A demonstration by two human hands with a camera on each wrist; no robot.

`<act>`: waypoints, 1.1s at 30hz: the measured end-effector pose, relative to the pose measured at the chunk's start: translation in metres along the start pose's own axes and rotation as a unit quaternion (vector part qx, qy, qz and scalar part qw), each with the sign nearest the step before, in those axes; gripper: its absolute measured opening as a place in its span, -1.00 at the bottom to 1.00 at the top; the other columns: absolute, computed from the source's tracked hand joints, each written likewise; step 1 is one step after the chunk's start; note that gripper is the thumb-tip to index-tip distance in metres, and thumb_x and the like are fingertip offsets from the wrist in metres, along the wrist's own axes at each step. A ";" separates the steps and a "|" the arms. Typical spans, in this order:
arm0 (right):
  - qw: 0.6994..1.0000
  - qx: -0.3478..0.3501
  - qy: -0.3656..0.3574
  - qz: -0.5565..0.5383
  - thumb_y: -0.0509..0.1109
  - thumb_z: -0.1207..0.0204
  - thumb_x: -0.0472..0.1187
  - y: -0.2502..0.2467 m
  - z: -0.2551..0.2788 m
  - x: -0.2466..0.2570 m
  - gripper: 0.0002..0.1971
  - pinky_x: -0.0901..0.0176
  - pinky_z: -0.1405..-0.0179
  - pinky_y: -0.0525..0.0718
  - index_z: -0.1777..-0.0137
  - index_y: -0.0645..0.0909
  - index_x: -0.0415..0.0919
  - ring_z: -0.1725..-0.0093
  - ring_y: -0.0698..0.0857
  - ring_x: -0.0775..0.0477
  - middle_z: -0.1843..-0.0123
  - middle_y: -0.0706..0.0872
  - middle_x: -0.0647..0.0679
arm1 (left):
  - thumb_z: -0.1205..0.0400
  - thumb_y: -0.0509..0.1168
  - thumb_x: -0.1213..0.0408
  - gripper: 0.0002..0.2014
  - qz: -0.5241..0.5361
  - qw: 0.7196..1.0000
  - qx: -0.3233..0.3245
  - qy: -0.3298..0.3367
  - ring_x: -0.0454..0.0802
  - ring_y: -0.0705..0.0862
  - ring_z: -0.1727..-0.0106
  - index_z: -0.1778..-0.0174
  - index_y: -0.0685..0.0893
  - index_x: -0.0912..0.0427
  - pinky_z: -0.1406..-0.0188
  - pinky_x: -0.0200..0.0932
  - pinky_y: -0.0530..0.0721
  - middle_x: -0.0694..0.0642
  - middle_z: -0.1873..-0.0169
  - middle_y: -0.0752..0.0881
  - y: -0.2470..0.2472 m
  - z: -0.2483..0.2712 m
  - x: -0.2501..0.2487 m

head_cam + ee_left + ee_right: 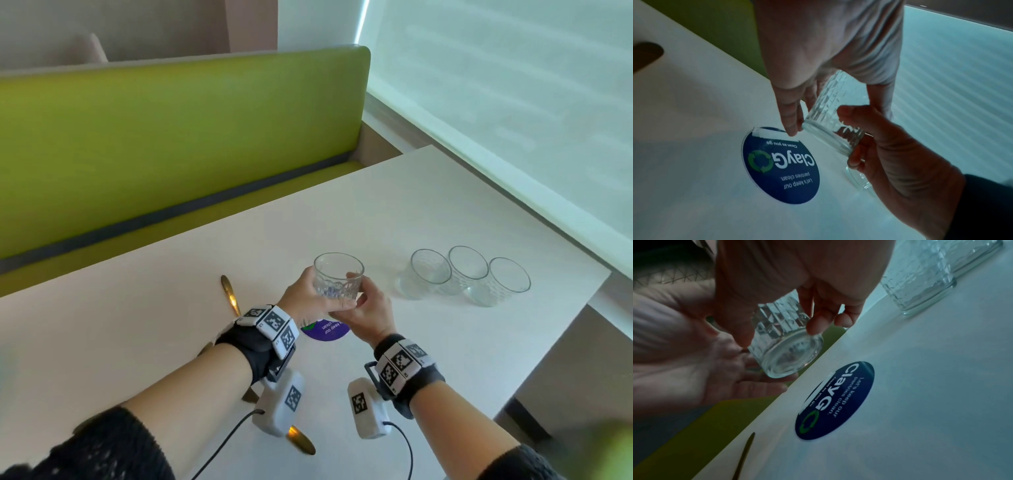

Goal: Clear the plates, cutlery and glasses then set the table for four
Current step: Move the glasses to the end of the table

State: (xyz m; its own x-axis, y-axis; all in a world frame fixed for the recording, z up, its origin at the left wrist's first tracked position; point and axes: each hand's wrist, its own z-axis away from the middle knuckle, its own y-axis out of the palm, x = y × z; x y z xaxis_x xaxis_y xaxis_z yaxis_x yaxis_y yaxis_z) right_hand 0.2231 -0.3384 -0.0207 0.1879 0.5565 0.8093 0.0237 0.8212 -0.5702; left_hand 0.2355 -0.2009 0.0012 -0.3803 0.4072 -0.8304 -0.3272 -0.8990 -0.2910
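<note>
Both your left hand (pixel 301 301) and right hand (pixel 366 308) grip 1 glass (pixel 337 279) above the table (pixel 394 205). 3 glasses (pixel 469 274) stand grouped; cutlery (pixel 230 294), possibly spoons, remains, and no plates show.

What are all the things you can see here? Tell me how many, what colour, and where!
held glass: 1, clear, lifted above the table between both hands
other glasses: 3, clear, standing close together in a row on the table's right side
cutlery: at least 2 pieces, gold, on the table, left and near
sticker: 1, round, blue, on the table under the hands
table: 1, white
bench: 1, green, behind the table
wrist bands: 2, black and white
hands: left, right, both gripping the held glass
</note>
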 end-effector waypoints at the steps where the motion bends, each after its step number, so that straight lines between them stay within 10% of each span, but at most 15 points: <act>1: 1.000 0.008 -0.004 0.004 0.42 0.25 0.27 -0.002 0.002 0.000 -0.19 0.27 0.16 0.57 -0.12 0.60 -0.01 0.32 0.60 0.18 0.17 0.66 0.24 | -0.16 0.62 -0.09 -0.06 0.004 1.000 -0.007 -0.002 -0.01 0.62 -0.27 -0.45 0.36 -0.03 -0.37 -0.04 0.57 -0.02 -0.27 0.62 0.002 0.000 0.001; 7: 0.993 0.089 0.030 0.075 0.73 -0.08 -0.03 -0.026 0.002 -0.015 -0.20 0.41 0.22 0.53 -0.36 0.52 -0.04 0.22 0.65 0.11 -0.08 0.70 0.10 | -0.27 0.62 0.05 -0.27 0.001 0.999 -0.045 0.012 -0.01 0.62 -0.14 -0.33 0.46 -0.02 -0.13 -0.20 0.53 -0.03 -0.16 0.65 0.005 0.003 0.005; 13: 0.961 -0.125 0.245 0.033 0.62 -0.29 -0.06 -0.072 -0.011 -0.062 -0.36 0.14 -0.17 0.53 -0.32 0.48 -0.24 -0.27 0.63 -0.20 -0.26 0.68 -0.23 | 0.04 0.60 -0.16 -0.17 0.041 0.998 -0.051 0.007 0.02 0.63 -0.24 -0.16 0.47 -0.14 -0.24 -0.12 0.58 -0.03 -0.20 0.67 -0.006 -0.001 0.007; 24: 0.951 -0.220 0.216 -0.024 0.66 -0.19 0.05 -0.070 -0.057 -0.072 -0.07 0.01 -0.45 0.43 -0.49 0.30 -0.25 -0.45 0.48 -0.23 -0.44 0.51 -0.23 | 0.13 0.57 -0.14 -0.16 0.100 0.993 -0.055 0.011 0.00 0.66 -0.23 -0.12 0.50 -0.18 -0.34 0.05 0.63 -0.04 -0.16 0.70 -0.016 -0.007 0.015; 33: 0.949 -0.210 0.234 0.013 0.61 -0.23 0.05 -0.063 -0.059 -0.067 -0.24 -0.02 -0.29 0.56 -0.37 0.37 -0.16 -0.31 0.59 -0.26 -0.31 0.59 -0.23 | 0.06 0.60 -0.11 -0.19 0.111 0.992 -0.051 0.014 -0.01 0.67 -0.25 -0.15 0.51 -0.18 -0.35 0.09 0.62 -0.06 -0.16 0.71 -0.024 0.003 0.033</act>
State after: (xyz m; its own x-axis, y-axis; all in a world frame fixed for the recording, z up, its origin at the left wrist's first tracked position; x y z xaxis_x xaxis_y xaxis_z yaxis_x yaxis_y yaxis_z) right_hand 0.2665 -0.4351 -0.0475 0.6069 0.3790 0.6985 0.3832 0.6305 -0.6750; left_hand 0.2281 -0.1656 -0.0178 -0.4082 0.1939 -0.8921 -0.1479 -0.9783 -0.1449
